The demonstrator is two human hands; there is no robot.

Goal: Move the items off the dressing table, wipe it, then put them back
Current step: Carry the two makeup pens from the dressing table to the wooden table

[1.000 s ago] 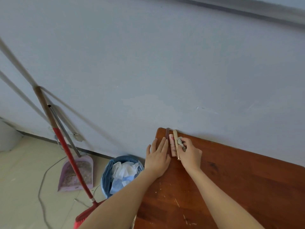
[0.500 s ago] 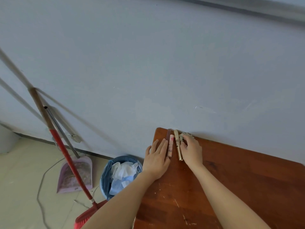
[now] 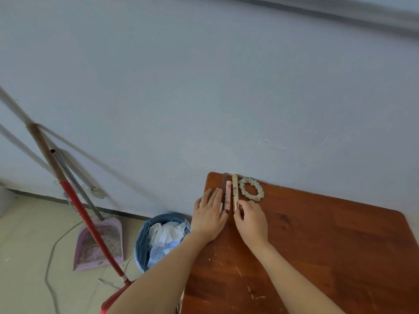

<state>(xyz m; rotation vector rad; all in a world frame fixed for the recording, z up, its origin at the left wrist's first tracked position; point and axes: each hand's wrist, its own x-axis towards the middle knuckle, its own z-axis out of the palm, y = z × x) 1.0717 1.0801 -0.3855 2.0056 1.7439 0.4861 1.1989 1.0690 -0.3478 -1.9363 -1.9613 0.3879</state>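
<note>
Along the bottom of the frame, two bare forearms, reaching up-frame over a reddish-brown wooden surface scuffed with pale scratches near its lower edge.

Left of centre, left hand palm down on the surface near its left edge, fingers straight and pressed together, index side touching the pink tube.

Just right of it, right hand knuckles up, fingers curled, fingertips and thumb pinching the near end of the gold tube.

Between and above the hands, three slim items side by side, all pointing up-frame toward the wall: a dark stick leftmost, then the pink tube, then the gold tube, each touching or just beside its neighbour. Far ends at or close to the surface's back edge.

Just right of the gold tube, a pale scrunchie flat on the surface in a ring, apart from both hands, near the back edge.

Lower left of centre, down on the floor beside the surface, a blue bin holding crumpled white tissues.

Further left, a red-handled broom leaning against the wall, crossing in front of a lilac dustpan with a grey metal handle. A thin cable trailing over the pale floor.

Filling the upper frame, a plain grey-blue wall with a few faint scuffs.
</note>
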